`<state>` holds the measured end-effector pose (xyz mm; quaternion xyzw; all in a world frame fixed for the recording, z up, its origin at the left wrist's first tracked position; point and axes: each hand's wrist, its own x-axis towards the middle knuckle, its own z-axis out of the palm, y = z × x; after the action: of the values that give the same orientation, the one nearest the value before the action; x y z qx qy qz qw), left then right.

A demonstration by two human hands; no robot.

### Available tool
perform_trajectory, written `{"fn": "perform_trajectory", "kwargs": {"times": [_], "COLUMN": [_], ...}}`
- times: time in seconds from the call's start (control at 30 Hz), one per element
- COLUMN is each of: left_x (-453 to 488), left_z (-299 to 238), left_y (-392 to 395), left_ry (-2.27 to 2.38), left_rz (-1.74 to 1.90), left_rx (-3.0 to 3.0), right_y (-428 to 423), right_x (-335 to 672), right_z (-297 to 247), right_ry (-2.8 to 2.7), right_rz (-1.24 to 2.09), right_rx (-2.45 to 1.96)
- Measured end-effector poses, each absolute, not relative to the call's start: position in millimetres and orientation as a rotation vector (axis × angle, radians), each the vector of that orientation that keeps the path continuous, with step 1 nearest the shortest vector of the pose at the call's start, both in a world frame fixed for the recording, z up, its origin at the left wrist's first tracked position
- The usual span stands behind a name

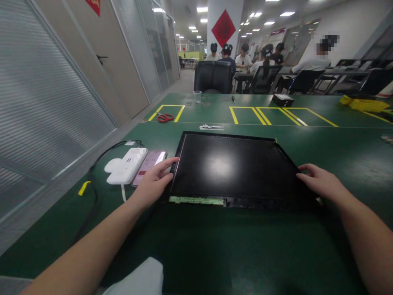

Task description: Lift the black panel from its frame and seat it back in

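Note:
A black LCD screen panel [233, 168] lies face up on the green table, with light glaring off its middle. Along its near edge a strip of green circuit board [196, 200] shows at the left. My left hand [155, 180] grips the panel's left edge between thumb and fingers. On the opposite side, my right hand [321, 182] pinches the right edge the same way. The undersides of the panel's edges are hidden from me.
Left of the panel lie a phone [149, 164], a white device [127, 166] and a black cable [95, 196]. Beyond it are white pieces [211, 127], red-handled scissors [165, 118], a clear cup [197, 97], a small black box [283, 100] and yellow tape outlines [260, 116]. People sit at a farther table.

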<state>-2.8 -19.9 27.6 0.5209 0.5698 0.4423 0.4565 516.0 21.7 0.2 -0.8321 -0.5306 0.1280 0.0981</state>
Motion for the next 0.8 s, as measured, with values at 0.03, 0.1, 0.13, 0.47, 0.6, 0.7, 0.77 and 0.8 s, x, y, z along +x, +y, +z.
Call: {"fn": "perform_trajectory", "kwargs": {"times": [0.03, 0.1, 0.13, 0.47, 0.6, 0.7, 0.77, 0.8], "left_x": [0, 7, 9, 25, 21, 17, 14, 13], "left_z": [29, 33, 35, 46, 40, 34, 31, 30], "left_y": [-20, -21, -21, -19, -18, -17, -17, -17], "left_ry": [1.360, 1.320, 1.325, 1.321, 1.281, 1.251, 1.237, 1.234], "left_rz": [1.162, 1.242, 1.255, 1.262, 1.240, 1.232, 1.210, 1.196], "left_rx": [1.163, 0.965, 0.886, 0.482, 0.443, 0.479, 0.520, 0.536], "right_y": [22, 22, 22, 23, 23, 22, 22, 23], "right_x": [517, 519, 520, 523, 523, 523, 523, 522], "right_z": [-1, -2, -3, -4, -4, -4, -4, -5], "right_ry": [-1.570, -1.572, -1.572, -1.552, -1.551, -1.557, -1.558, -1.557], "right_rz": [0.377, 0.365, 0.358, 0.391, 0.414, 0.399, 0.391, 0.389], "right_rx": [-2.460, -2.449, -2.441, -2.451, -2.434, -2.416, -2.407, -2.407]}}
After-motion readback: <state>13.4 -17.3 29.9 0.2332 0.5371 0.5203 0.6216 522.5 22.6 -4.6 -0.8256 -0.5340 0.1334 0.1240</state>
